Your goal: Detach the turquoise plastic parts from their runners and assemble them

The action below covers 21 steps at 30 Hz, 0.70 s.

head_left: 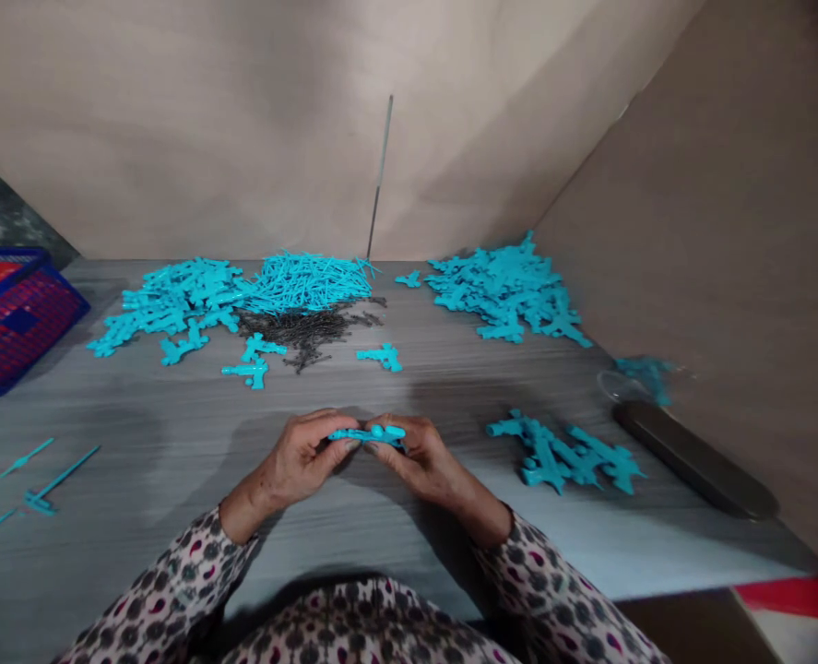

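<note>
Both hands meet over the middle of the grey bench (173, 433). The left hand (302, 458) and the right hand (419, 456) pinch one small blue plastic piece (367, 433) between their fingertips, one hand at each end. The piece lies flat, its long side running left to right. Fingers cover its ends, so its full shape is hard to see. Just to the right lies a small heap of blue pieces (564, 458). A blue basket (7, 318) is cut off at the left edge.

Blue basket (7, 318) cut off by left edge; turquoise part (368, 433) half hidden under fingers; black bits (304, 327) too small to tell.
</note>
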Motion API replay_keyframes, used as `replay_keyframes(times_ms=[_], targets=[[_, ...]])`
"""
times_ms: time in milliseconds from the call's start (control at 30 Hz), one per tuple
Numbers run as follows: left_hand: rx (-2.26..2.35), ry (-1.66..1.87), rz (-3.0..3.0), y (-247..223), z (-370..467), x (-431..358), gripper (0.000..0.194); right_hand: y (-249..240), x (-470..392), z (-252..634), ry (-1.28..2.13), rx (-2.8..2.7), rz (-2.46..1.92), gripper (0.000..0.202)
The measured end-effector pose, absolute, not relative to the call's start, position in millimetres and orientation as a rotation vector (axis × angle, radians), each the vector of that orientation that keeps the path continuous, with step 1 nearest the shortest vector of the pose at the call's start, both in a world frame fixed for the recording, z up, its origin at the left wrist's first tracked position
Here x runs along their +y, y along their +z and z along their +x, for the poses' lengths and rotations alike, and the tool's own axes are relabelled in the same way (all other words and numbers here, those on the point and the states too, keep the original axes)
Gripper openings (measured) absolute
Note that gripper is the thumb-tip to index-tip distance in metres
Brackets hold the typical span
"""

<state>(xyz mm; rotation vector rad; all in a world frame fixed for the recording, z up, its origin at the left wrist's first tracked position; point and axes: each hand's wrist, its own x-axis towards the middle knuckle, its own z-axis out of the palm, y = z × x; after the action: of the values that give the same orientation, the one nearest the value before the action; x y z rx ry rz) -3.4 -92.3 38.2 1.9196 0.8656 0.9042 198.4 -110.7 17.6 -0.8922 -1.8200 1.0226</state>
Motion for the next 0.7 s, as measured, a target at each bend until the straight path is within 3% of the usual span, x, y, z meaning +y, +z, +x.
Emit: replay_keyframes(times_ms=[367, 700], targets=[[0.853, 1.065, 2.075, 44, 4, -104, 0.024, 23, -118, 194, 1.436, -1.629, -0.956, 0.056], [1.012, 0.863, 1.477, 40, 10, -99, 0.040, 21, -121, 182, 1.291, -1.601, -1.052, 0.057]])
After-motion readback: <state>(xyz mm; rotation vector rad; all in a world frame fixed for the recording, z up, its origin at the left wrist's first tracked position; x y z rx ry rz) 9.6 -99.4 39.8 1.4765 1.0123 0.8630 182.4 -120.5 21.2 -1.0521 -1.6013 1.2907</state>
